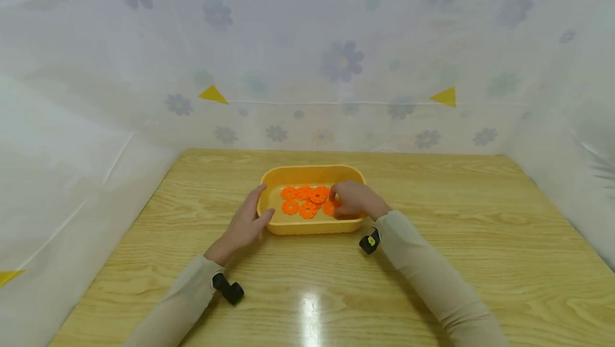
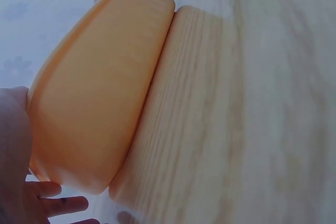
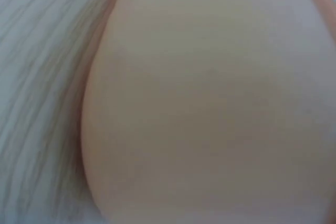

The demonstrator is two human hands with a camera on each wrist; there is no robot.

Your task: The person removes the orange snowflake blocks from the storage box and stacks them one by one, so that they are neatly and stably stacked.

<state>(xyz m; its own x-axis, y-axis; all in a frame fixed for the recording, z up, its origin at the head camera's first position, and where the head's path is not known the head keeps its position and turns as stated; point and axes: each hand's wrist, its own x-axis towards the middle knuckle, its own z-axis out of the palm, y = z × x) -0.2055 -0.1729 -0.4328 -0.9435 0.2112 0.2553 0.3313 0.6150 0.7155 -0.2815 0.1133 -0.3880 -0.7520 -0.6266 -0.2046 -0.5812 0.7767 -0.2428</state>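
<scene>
A yellow-orange plastic basin (image 1: 314, 228) sits on the table with several orange flower-shaped discs (image 1: 308, 210) lying on its floor, some overlapping. At the basin's left end my left hand (image 1: 245, 222) holds the rim, thumb over the near corner and fingers along the outside. In the left wrist view, fingers (image 2: 63, 205) extend past the basin's wall (image 2: 100, 87). My right hand (image 1: 354, 199) reaches inside at the right end, fingers bent down around the rightmost disc (image 1: 329, 207); I cannot tell whether they pinch it. The basin's outer wall (image 3: 205, 98) fills most of the right wrist view.
The basin stands toward the far half of a wood-grain table (image 1: 307, 272). White flower-printed sheeting (image 1: 307, 48) rises behind the table and along both sides, with yellow triangles (image 1: 444, 96) on it. Black wrist cameras (image 1: 228, 289) sit at both cuffs.
</scene>
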